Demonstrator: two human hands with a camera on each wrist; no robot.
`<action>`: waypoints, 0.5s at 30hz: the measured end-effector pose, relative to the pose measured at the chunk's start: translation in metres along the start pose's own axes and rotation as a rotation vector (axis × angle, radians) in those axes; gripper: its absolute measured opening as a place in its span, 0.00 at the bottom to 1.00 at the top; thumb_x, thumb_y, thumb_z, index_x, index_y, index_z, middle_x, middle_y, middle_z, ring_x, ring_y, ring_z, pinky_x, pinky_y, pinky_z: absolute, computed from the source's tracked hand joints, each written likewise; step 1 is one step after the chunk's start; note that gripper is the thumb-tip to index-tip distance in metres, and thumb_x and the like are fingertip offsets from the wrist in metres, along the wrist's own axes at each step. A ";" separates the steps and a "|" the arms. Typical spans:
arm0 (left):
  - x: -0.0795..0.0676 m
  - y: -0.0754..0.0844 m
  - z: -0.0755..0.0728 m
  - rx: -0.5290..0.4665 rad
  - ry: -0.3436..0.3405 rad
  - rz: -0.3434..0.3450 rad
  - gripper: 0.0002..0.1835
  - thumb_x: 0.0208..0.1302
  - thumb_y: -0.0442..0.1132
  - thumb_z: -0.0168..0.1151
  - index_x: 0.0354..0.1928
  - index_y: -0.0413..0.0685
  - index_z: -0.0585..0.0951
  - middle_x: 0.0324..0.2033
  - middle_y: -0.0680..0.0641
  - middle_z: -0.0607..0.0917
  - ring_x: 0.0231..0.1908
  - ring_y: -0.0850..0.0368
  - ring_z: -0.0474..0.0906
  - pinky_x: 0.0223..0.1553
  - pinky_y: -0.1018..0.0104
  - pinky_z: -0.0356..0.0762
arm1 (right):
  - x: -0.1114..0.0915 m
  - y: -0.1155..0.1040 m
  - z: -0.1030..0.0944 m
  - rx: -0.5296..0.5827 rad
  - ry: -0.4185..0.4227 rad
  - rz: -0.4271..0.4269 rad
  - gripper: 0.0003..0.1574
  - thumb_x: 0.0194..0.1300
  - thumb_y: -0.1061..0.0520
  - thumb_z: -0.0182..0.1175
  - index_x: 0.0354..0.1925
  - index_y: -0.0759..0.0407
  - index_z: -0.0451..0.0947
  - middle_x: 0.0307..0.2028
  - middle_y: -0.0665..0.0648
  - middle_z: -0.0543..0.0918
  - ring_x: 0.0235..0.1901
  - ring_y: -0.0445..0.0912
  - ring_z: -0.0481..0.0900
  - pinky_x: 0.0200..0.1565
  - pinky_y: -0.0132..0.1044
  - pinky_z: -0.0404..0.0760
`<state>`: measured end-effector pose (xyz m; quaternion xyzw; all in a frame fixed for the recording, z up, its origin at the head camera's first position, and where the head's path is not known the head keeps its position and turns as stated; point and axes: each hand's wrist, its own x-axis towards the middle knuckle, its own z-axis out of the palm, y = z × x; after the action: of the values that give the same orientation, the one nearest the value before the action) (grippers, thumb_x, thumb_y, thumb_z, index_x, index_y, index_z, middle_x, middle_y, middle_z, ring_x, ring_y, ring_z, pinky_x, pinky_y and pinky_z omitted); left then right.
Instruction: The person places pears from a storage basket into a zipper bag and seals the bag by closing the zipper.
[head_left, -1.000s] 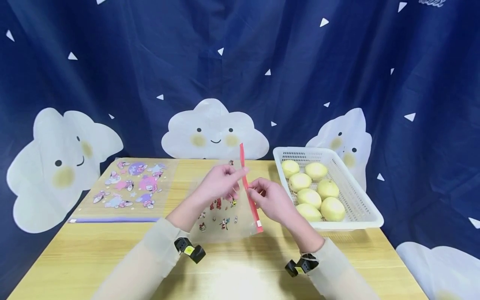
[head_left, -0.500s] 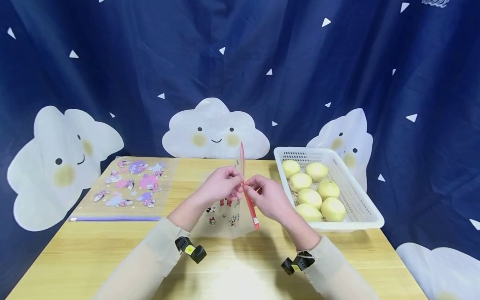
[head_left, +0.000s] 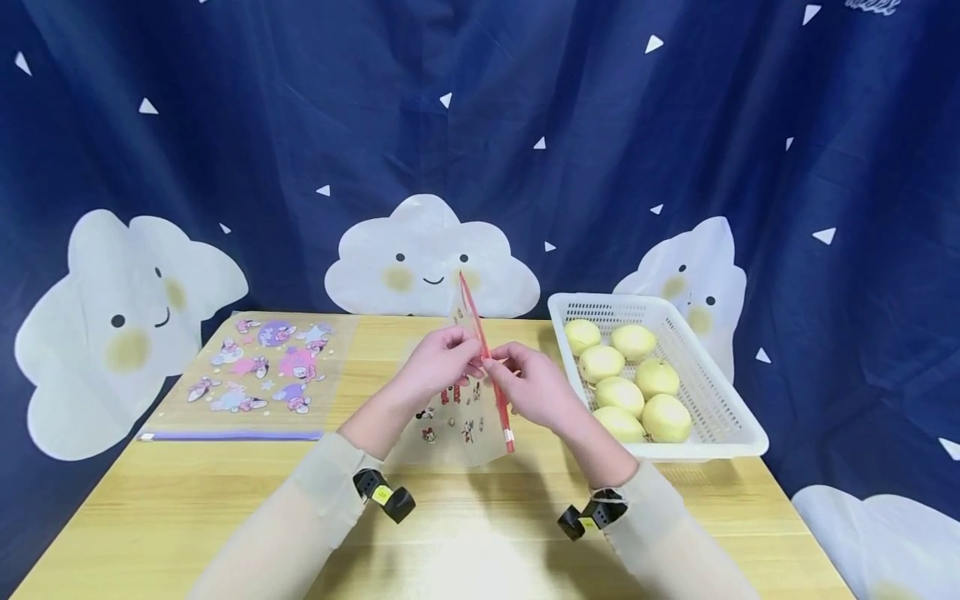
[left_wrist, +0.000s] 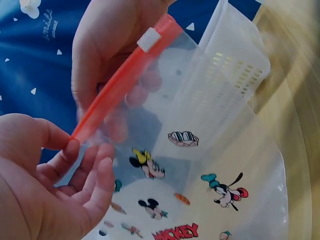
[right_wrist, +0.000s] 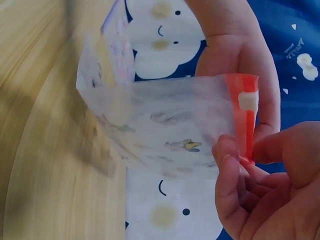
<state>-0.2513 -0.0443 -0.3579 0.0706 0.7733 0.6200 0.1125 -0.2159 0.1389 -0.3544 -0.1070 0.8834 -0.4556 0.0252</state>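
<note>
A clear zipper bag (head_left: 465,417) printed with cartoon characters is held up on edge over the table, its red zip strip (head_left: 501,408) running away from me. My left hand (head_left: 442,360) pinches the strip near its middle between thumb and forefinger. Right beside it, my right hand (head_left: 534,385) pinches the same strip from the other side. The white slider (left_wrist: 149,39) sits at the strip's near end, apart from both hands. In the right wrist view, the bag's plain film (right_wrist: 170,125) hangs down from the red strip.
A second zipper bag (head_left: 262,375) with a purple strip lies flat at the left. At the right stands a white perforated basket (head_left: 720,400) with several pale yellow round fruits (head_left: 618,394). A dark blue curtain (head_left: 480,125) with clouds hangs behind the wooden table (head_left: 225,500).
Both hands have come together at the middle of the red strip. The strip's far end has swung left, and the bag has turned more edge-on.
</note>
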 end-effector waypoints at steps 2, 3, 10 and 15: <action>0.001 -0.002 0.000 -0.025 0.017 -0.013 0.10 0.79 0.40 0.55 0.40 0.43 0.81 0.42 0.45 0.88 0.40 0.55 0.89 0.42 0.65 0.87 | 0.000 0.000 0.000 0.012 -0.014 0.017 0.14 0.82 0.54 0.58 0.57 0.58 0.84 0.38 0.57 0.90 0.24 0.44 0.83 0.28 0.38 0.83; 0.001 -0.002 0.000 -0.036 0.022 -0.021 0.10 0.78 0.40 0.54 0.41 0.42 0.81 0.42 0.45 0.88 0.38 0.55 0.89 0.41 0.65 0.88 | 0.000 0.000 0.000 0.010 -0.018 0.019 0.14 0.81 0.56 0.58 0.57 0.58 0.84 0.38 0.57 0.89 0.23 0.44 0.83 0.28 0.38 0.83; 0.011 -0.006 -0.008 0.080 0.102 -0.013 0.16 0.81 0.42 0.57 0.63 0.43 0.74 0.34 0.45 0.87 0.25 0.56 0.87 0.29 0.64 0.85 | -0.003 -0.002 0.002 -0.133 0.012 -0.054 0.17 0.78 0.59 0.57 0.59 0.58 0.85 0.37 0.54 0.91 0.25 0.44 0.87 0.29 0.36 0.82; 0.021 -0.011 -0.034 0.159 0.143 0.031 0.21 0.86 0.43 0.55 0.69 0.38 0.82 0.25 0.47 0.88 0.19 0.59 0.84 0.22 0.68 0.82 | 0.000 -0.002 -0.013 -0.084 0.069 0.007 0.13 0.81 0.57 0.58 0.54 0.60 0.86 0.35 0.57 0.91 0.26 0.49 0.88 0.30 0.37 0.86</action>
<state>-0.2803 -0.0734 -0.3633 0.0469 0.8250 0.5617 0.0415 -0.2173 0.1482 -0.3449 -0.0890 0.9025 -0.4213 -0.0083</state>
